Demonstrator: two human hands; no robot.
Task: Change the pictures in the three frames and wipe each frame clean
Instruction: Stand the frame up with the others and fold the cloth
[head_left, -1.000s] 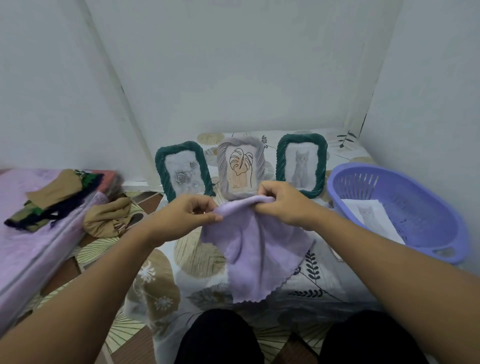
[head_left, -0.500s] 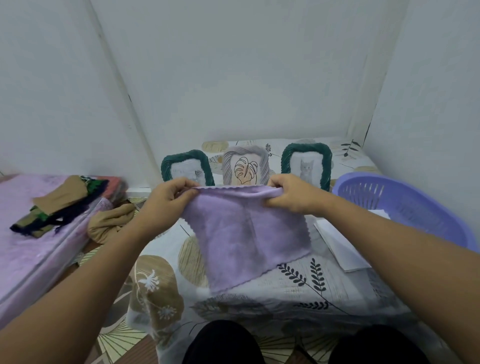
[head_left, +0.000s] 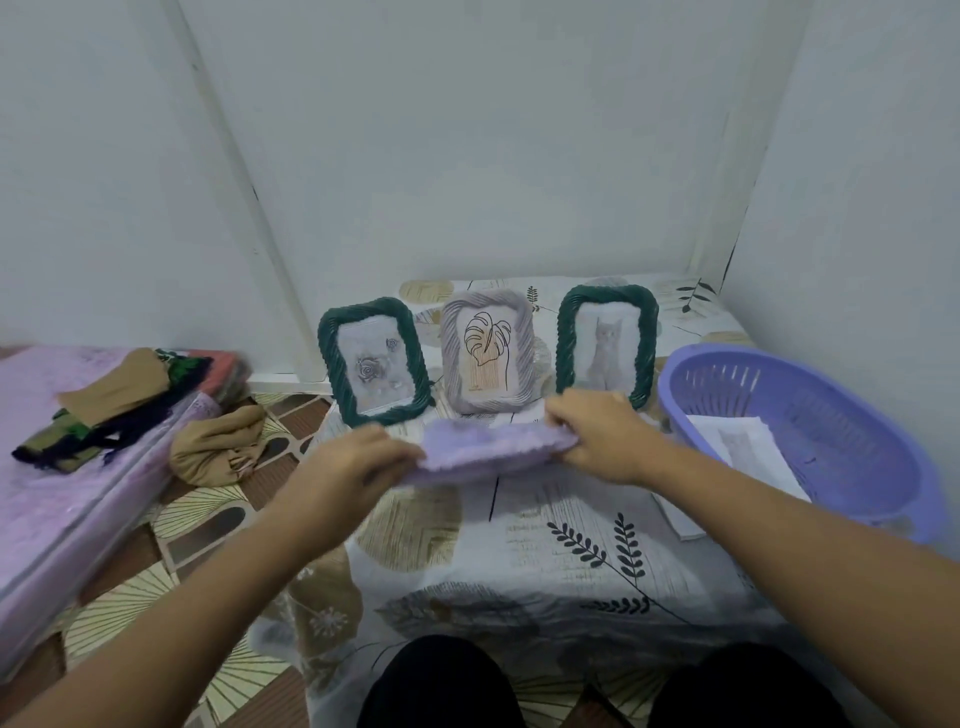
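The lilac cloth (head_left: 488, 449) lies bunched low over the patterned table cover (head_left: 545, 545), just in front of three upright frames: left green frame (head_left: 375, 358), centre grey frame (head_left: 488, 356), right green frame (head_left: 605, 343). The left hand (head_left: 348, 467) grips its left end; the right hand (head_left: 597, 434) grips its right end. A purple basket (head_left: 831, 415) holding papers sits to the right.

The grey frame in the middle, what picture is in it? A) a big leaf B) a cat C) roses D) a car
A: the grey frame shows a line drawing of a big leaf, while the cat sits in the green frame on the right and the roses in the green frame on the left.
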